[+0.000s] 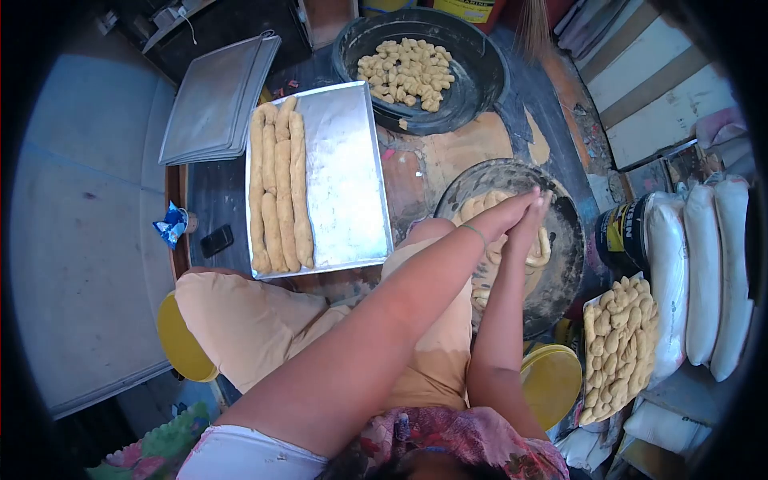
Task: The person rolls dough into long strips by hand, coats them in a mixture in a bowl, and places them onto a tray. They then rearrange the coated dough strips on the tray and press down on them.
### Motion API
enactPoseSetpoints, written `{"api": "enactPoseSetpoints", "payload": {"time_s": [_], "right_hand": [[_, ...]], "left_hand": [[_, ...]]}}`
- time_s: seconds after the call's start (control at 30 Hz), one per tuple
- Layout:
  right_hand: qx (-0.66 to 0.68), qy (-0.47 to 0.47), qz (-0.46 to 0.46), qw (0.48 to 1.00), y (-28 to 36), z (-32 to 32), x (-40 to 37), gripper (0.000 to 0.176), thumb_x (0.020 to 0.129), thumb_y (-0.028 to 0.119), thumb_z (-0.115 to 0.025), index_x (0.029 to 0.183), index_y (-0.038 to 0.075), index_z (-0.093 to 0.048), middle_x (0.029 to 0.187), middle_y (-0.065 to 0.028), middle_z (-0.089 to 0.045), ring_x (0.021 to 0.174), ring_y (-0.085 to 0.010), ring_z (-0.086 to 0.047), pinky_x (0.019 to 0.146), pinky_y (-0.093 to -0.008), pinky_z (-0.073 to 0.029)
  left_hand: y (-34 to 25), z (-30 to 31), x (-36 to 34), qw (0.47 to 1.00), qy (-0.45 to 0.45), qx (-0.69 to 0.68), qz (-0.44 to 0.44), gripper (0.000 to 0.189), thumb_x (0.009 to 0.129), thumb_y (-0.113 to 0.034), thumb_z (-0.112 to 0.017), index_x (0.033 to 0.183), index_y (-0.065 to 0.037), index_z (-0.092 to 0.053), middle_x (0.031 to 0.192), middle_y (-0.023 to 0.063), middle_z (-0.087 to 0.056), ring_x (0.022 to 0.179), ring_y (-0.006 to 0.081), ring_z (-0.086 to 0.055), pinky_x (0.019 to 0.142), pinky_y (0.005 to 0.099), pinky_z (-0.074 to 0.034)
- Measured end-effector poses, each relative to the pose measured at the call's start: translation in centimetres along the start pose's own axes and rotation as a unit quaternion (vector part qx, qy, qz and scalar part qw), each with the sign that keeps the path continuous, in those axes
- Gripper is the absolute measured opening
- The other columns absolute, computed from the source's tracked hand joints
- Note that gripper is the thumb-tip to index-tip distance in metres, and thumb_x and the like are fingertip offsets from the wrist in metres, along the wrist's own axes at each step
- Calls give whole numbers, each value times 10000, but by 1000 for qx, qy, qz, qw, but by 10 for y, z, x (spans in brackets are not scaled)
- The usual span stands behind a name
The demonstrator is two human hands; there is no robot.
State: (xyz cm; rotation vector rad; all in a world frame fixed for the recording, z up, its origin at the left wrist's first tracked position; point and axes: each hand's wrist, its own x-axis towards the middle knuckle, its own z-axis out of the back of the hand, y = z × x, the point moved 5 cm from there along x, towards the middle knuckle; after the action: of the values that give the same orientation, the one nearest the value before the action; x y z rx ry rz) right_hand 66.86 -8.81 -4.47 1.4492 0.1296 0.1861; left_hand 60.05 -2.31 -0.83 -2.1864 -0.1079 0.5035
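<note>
My left hand (512, 211) and my right hand (528, 230) are pressed palm to palm over a round, flour-dusted dark basin (566, 276). Their fingers point away from me, and whatever is between the palms is hidden. Under them in the basin lie pale dough pieces (480, 206) and a looped dough rope (544, 250), partly covered by my forearms. Left of the basin, a metal baking tray (342, 176) carries several long dough rolls (280, 188) along its left side. Neither hand touches that tray.
A large black basin (480, 88) with small dough lumps (408, 72) stands at the back. Stacked metal trays (216, 100) lean at the left, near a phone (217, 240). At the right are a tray of shaped dough (620, 352), filled plastic bags (700, 272) and a yellow bucket (552, 384).
</note>
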Motion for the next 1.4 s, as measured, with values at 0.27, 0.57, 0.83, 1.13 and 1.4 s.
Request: {"api": "enactPoseSetpoints", "payload": {"time_s": [0.27, 0.57, 0.83, 1.13, 1.4], "right_hand": [[24, 42, 30, 998, 74, -47, 29, 675, 917, 363, -490, 1431, 3, -240, 1466, -189, -282, 1359, -285, -267, 1100, -392, -190], [16, 281, -34, 959, 113, -160, -69, 640, 856, 297, -598, 1382, 29, -350, 1397, -211, -374, 1292, -296, -361, 1056, -382, -280], [-143, 368, 212, 894, 125, -206, -89, 651, 813, 320, -622, 1348, 25, -398, 1389, -250, -357, 1304, -370, -339, 1068, -411, -285], [-243, 437, 163, 851, 87, -226, -75, 643, 825, 296, -629, 1345, 5, -389, 1358, -260, -400, 1280, -361, -384, 1058, -373, -309], [-222, 469, 150, 841, 86, -232, -72, 674, 814, 322, -605, 1339, -33, -374, 1325, -266, -440, 1216, -376, -455, 1007, -378, -369]], "left_hand": [[-12, 42, -15, 966, -235, -67, -84, 363, 954, -309, -475, 1225, -69, -459, 909, 94, -557, 576, 145, -509, 451, 272, -423], [-134, 250, -88, 880, -394, -37, -264, 311, 904, -190, -525, 1184, -56, -532, 945, 74, -590, 687, 159, -559, 535, 281, -458], [-230, 411, -153, 723, -535, 418, -130, 439, 742, -153, -691, 1152, -25, -603, 872, 81, -661, 760, 158, -622, 644, 297, -488], [-230, 438, -158, 564, -510, 649, -25, 304, 741, -226, -680, 971, -33, -632, 937, 196, -658, 924, 345, -627, 796, 422, -493], [-229, 416, -159, 458, -442, 771, -10, 412, 780, -281, -656, 1131, -75, -589, 1187, 135, -576, 1081, 322, -552, 886, 429, -448]]}}
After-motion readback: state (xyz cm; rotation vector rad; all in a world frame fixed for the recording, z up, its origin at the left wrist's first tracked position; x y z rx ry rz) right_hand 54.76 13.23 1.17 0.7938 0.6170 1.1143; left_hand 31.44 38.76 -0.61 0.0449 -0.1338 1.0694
